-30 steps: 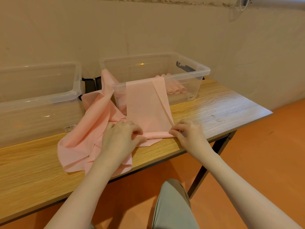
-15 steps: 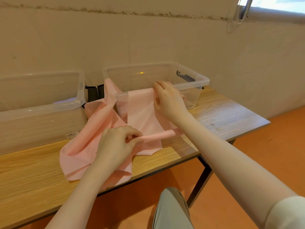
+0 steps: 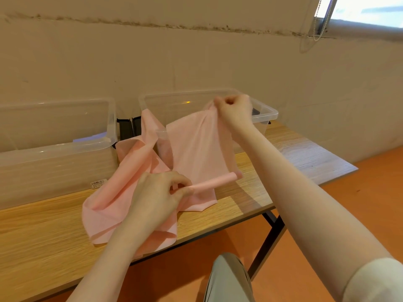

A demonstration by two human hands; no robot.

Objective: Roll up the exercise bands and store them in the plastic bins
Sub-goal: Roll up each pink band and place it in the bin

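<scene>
Close to you, your left hand [image 3: 156, 194] sits low over the wooden surface [image 3: 43, 232]. Its fingers [image 3: 174, 192] are curled and pinch the near end of the small pink roll [image 3: 214, 183]. The roll is the rolled-up end of the pink band [image 3: 196, 149]. A second ago both hands were down at that roll on the surface. Now the roll is lifted a little at its right end, and only your left hand holds it.

Under your left hand, more pink band [image 3: 122, 192] lies in a loose, folded heap on the surface. Part of it hangs over the front edge.

Your right arm reaches far forward and up. Half a second ago your right hand [image 3: 234, 107] lay flat on the band at the rim of the bin. Now it is higher, closed like a fist, and its fingers [image 3: 218, 103] pinch the top of the band. The band hangs from that hand down to the roll, pulled almost straight.

Behind the band stands the right clear bin [image 3: 268, 112]. One pink strip [image 3: 148, 125] hangs over its near left corner. The left clear bin [image 3: 54, 147] stands beside it on the surface, close to the wall [image 3: 196, 62].
</scene>
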